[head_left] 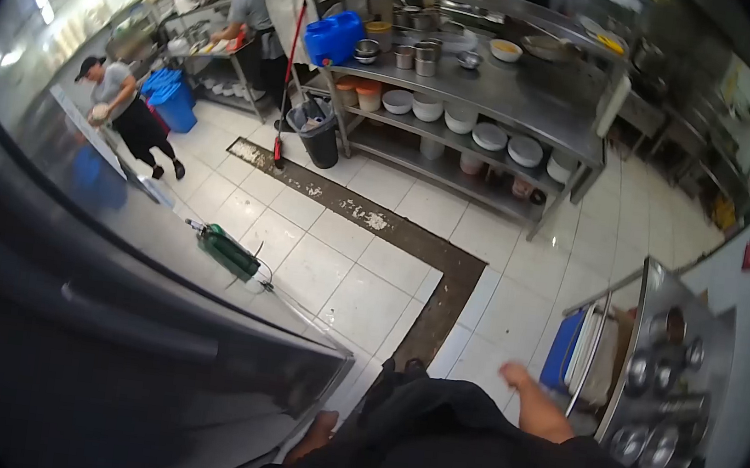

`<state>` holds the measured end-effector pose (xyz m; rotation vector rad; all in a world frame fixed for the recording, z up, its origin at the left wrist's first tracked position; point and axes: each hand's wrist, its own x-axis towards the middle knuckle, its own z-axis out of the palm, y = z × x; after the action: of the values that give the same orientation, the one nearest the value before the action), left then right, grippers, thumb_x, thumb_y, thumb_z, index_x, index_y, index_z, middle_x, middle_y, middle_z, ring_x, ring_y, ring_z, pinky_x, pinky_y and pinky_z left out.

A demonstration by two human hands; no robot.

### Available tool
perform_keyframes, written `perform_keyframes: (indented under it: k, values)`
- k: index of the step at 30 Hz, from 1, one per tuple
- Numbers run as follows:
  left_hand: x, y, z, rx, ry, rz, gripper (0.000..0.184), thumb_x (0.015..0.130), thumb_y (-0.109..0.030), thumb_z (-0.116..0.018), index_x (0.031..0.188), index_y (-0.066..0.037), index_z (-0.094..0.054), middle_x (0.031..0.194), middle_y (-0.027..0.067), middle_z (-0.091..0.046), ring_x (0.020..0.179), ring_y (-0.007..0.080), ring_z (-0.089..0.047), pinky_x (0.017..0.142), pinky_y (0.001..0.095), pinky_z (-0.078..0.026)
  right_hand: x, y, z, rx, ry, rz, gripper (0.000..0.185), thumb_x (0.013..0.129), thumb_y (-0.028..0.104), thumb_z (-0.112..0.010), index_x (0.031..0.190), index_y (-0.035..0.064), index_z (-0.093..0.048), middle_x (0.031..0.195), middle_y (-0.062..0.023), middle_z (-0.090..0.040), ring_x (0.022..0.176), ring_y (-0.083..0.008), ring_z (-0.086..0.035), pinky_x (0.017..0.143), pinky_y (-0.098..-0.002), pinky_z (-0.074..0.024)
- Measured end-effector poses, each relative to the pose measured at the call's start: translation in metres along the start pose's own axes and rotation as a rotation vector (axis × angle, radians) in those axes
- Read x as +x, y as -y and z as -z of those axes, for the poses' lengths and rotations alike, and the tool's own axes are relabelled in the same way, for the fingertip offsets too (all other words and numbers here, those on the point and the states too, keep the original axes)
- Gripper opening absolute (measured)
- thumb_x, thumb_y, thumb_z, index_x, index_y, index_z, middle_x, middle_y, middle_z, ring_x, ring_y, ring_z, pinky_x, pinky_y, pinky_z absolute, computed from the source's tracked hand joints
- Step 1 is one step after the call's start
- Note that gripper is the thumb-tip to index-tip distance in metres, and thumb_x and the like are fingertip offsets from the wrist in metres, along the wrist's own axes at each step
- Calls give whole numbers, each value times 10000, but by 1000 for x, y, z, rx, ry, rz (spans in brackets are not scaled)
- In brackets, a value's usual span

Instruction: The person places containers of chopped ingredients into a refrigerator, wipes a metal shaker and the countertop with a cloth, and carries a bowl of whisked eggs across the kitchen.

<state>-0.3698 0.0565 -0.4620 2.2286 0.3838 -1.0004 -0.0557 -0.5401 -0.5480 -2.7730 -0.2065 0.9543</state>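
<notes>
Low in the view, my left hand (324,424) hangs beside the lower edge of a steel cabinet (150,338); its fingers are too dark and small to make out. My right hand (515,374) is out in front of my body over the white tiles, left of a rack of trays (585,355). Blur hides how its fingers lie, and no object shows in it. A brown strip (441,306) with whitish patches runs through the floor ahead of my feet.
A green bottle-shaped object (229,253) lies by the cabinet. Ahead are a steel shelf unit (536,118) with bowls, a blue jug (333,38), a grey bin (319,140) and a red-handled tool (291,67). People (119,85) stand farther back. Metal pans (661,447) sit at right.
</notes>
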Motion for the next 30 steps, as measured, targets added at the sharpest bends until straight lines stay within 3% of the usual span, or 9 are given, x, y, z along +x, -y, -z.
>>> perform_keyframes:
  k: [3, 8, 11, 17, 20, 21, 22, 25, 30]
  values:
    - [44, -12, 6, 200, -24, -171, 155, 870, -108, -611, 975, -17, -680, 1044, 286, -688, 990, 435, -687, 878, 489, -540, -83, 23, 45, 457, 450, -571, 484, 957, 388, -676, 1239, -3, -631, 1167, -203, -659, 937, -342, -680, 720, -503, -586]
    - [122, -65, 48, -883, -140, 584, 365, 906, -277, -645, 1207, -71, -631, 1046, 116, -620, 957, 292, -618, 772, 532, -551, -64, -65, 28, -174, 651, 68, 562, 974, 325, -655, 1454, 62, -528, 1333, -227, -618, 1168, -341, -651, 959, -490, -556]
    - [153, -103, 102, -964, -200, 488, 354, 907, -285, -647, 1179, -58, -641, 904, 74, -624, 814, 212, -606, 701, 454, -556, -20, -5, 111, 117, 629, -357, 496, 970, 349, -651, 1347, 32, -593, 1259, -216, -653, 1085, -345, -677, 909, -488, -573]
    - [224, -106, 135, -902, -420, 528, 377, 914, -300, -617, 1128, -1, -697, 957, 133, -684, 805, 234, -654, 603, 399, -545, 213, 90, 212, 117, 514, -239, 465, 963, 397, -642, 1133, -28, -721, 1111, -195, -722, 920, -355, -728, 807, -483, -607]
    - [185, -153, 171, -958, -357, 753, 472, 906, -345, -563, 1207, -6, -692, 1164, 222, -709, 1004, 376, -703, 889, 464, -540, 348, 165, 283, 171, 313, -48, 306, 948, 257, -616, 1041, -19, -710, 888, -163, -687, 748, -313, -692, 637, -471, -618]
    - [174, -118, 137, -689, -354, 381, 450, 931, -334, -598, 1217, 4, -676, 1147, 200, -697, 1052, 330, -668, 938, 438, -515, 408, 185, 304, -210, 369, 246, 337, 939, 283, -609, 1046, -18, -714, 903, -180, -708, 781, -332, -716, 641, -485, -621]
    - [148, -120, 142, -415, -424, 31, 433, 955, -323, -632, 1226, 13, -661, 1130, 178, -684, 1101, 284, -633, 986, 412, -489, 420, 231, 351, 103, 338, 49, 354, 928, 289, -604, 1050, -24, -716, 912, -194, -724, 799, -332, -733, 633, -480, -626]
    - [92, -148, 126, -898, -307, 724, 431, 956, -325, -631, 1225, 10, -663, 1131, 184, -687, 1091, 287, -639, 976, 421, -494, 549, 297, 393, 55, 151, 200, 328, 901, 251, -585, 1040, -15, -717, 886, -187, -720, 704, -305, -717, 602, -457, -615]
    - [38, -171, 143, -1157, -428, 1054, 428, 957, -328, -628, 1222, 6, -667, 1133, 192, -692, 1074, 292, -650, 961, 437, -501, 607, 445, 469, 119, 106, 264, 310, 888, 262, -597, 999, -8, -699, 812, -180, -709, 581, -290, -684, 547, -434, -593]
